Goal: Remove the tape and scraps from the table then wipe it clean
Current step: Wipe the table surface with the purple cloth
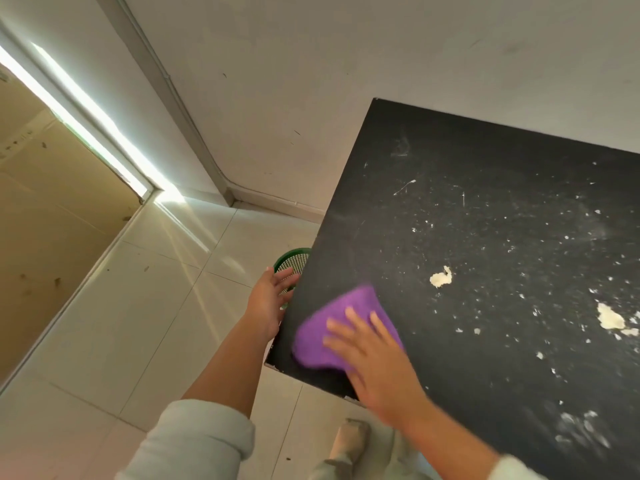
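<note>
A black table (450, 209) fills the right half of the view, speckled with white crumbs and streaks. Two cream-coloured scraps lie on it, one (441, 278) near the middle and a larger one (611, 319) toward the right. A purple cloth (332, 327) lies flat at the table's near left corner. My right hand (375, 358) presses on the cloth with fingers spread; the hand is motion-blurred. My left hand (268, 303) is held open just off the table's left edge, fingers apart, holding nothing.
A green mesh basket (292, 259) stands on the tiled floor below the table's left edge, partly hidden by my left hand and the table. White walls rise behind. A doorway with a cardboard-coloured panel is at the far left. My foot (349, 441) shows below.
</note>
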